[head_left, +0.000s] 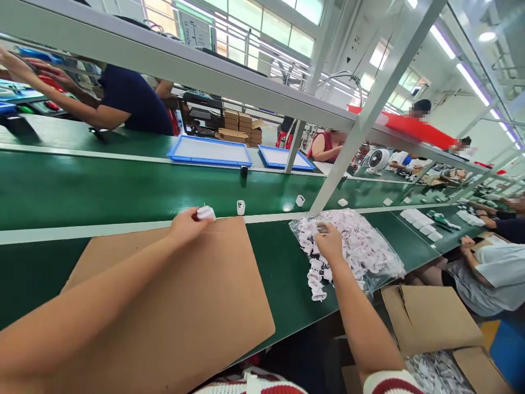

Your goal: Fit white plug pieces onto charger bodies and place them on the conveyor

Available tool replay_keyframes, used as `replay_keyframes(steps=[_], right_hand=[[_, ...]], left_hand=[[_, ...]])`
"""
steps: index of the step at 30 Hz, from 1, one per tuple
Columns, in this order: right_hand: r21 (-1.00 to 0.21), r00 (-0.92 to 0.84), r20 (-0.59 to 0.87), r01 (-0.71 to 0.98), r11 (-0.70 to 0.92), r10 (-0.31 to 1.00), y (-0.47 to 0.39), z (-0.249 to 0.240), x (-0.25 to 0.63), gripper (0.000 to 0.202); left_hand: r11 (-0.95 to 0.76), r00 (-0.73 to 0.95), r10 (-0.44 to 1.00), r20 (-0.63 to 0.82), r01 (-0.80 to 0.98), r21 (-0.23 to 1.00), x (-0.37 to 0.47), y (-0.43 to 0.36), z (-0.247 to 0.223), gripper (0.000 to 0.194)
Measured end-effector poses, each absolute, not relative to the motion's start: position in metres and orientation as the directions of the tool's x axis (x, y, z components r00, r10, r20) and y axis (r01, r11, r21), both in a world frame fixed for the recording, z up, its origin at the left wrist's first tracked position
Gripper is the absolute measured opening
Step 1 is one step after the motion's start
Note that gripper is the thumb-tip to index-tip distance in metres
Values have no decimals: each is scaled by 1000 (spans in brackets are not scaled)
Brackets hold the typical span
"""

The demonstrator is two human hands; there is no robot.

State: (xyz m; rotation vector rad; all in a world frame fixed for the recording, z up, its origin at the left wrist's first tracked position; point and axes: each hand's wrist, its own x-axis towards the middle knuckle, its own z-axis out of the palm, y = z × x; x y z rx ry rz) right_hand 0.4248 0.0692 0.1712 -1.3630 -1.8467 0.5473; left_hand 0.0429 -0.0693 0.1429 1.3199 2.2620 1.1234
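My left hand (184, 225) is closed around a small white plastic housing (206, 213), above the far edge of a brown cardboard sheet (184, 306). My right hand (330, 243) reaches over a clear plastic bag (388, 262) heaped with small white plastic parts (361, 235). Its fingers are pinched together on a pale, blurred piece that looks like one of these parts. A short row of the same parts (315, 282) lies on the green bench beside the bag. Along the green belt stand similar white housings, one (240, 207) just right of my left hand.
A slanted metal post (353, 148) rises behind the bag, under a long overhead rail (229, 74). Blue-rimmed trays (211, 150) lie across the belt. An open carton (430, 317) sits low at right. Other people work opposite and along the right.
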Motion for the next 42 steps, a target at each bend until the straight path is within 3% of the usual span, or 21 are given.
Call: replay_keyframes(steps=[3,5,8,11,14,17,20,22,24,29,32,35,37,39,40,42], right_hand=[[-844,-291,205,432,319,935,45,171,383,34],[-991,-430,20,113,76,902,32,171,359,39],[-952,-558,-141,-151,-267,818,20,168,334,40],[-897,-595,-205,-204,-392,777,17,158,319,35],[-889,-625,-230,-177,-422,746,17,143,308,30],[-907,-652,-228,-128,-402,723,12,132,302,37],[-955,-643,-176,-73,-289,745,4,128,301,45],[-978,-604,-147,-28,-205,783,1,128,302,44],[-987,-550,-144,15,-163,823,1,127,305,36],[-994,-477,-109,61,-91,872,6,121,310,31],[-993,-517,-116,73,-92,848,3,119,309,32],[-994,-559,-112,50,-101,822,-4,120,307,40],[-996,-567,-83,65,-56,819,-7,121,307,42],[-994,-586,-36,108,35,809,-9,121,309,30],[-989,-603,-17,129,77,798,-9,120,311,26],[-980,-656,-20,162,114,755,-8,116,312,25]], left_hand=[[368,-599,793,115,621,692,27,-48,151,66],[403,-625,772,115,621,672,24,-37,151,64],[493,-720,681,136,587,642,23,-27,144,63],[510,-741,601,300,644,570,22,-20,132,76],[269,-411,798,441,897,350,19,-13,122,79],[-18,-52,961,273,969,246,15,1,121,81],[-55,12,988,152,957,285,11,17,129,54],[-28,-16,989,147,956,291,9,24,137,33],[-10,-40,985,169,958,288,10,23,145,24],[-58,-37,961,273,942,331,45,-24,143,27],[-122,4,960,279,905,409,85,-68,127,32],[-73,-77,959,271,862,501,118,-105,112,34],[-4,-190,945,267,807,590,129,-122,106,47],[35,-272,932,240,726,687,130,-134,102,67],[42,-292,931,218,680,732,129,-138,100,68],[38,-306,934,184,598,800,125,-145,95,52]])
